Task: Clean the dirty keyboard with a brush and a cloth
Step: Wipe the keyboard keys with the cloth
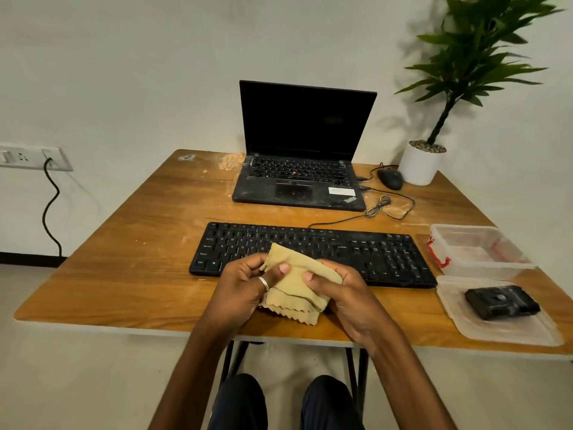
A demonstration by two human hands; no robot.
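Pinching tan cloth [305,282], left grip [245,287] and right grip [344,293] both curled on it, at keyboard [387,259] front, laptop [297,181] behind, tub [490,271] alongside.

Single view, from a wide-angle camera worn on the person's head. It looks forward and down across the table [139,243] from above its near edge, facing the wall [124,72] behind the far edge. Nearest the lens, at close range, the forearms [192,367] enter from the bottom border, and the left hand [245,283] and right hand [344,293] hold the cloth [297,290] just inside the middle of the near edge; the knees [242,398] show below it. The keyboard [387,259] lies just beyond the hands, the laptop [297,187] farther back, screen toward the camera. Both left corners are in frame; the near right corner falls outside the right border
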